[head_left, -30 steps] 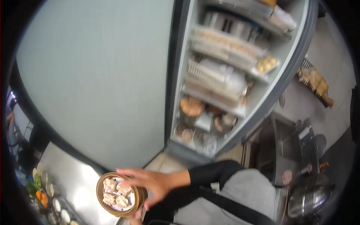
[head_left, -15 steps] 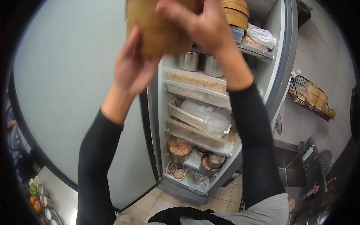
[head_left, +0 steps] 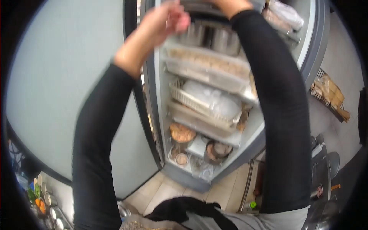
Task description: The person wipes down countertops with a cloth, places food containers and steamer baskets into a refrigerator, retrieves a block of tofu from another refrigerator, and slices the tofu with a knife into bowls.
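Left hand (head_left: pixel 170 21): raised before the open, tall grey refrigerator (head_left: pixel 191 183); fingers appear half-curled but blurred. No object shows in it; exact closure cannot be told. Nearest thing: a dark-edged upper shelf (head_left: pixel 205 9), between the hands. Right hand (head_left: pixel 224 3): raised, mostly beyond the upper frame edge; grip and any load cannot be told. In this inspector's judgement, reaching this high is best done slowly, with black sleeves (head_left: pixel 285 96) clear of stored food.

Containers, left to right: round metal pot (head_left: pixel 183 133), low, heaped with orange-pink food; white lattice plastic basket (head_left: pixel 183 96), bearing white bags; two cylindrical steel pots (head_left: pixel 193 36), contents hidden; translucent plastic tray (head_left: pixel 199 71), pale pieces; far right, black wire basket (head_left: pixel 325 104), tan items.
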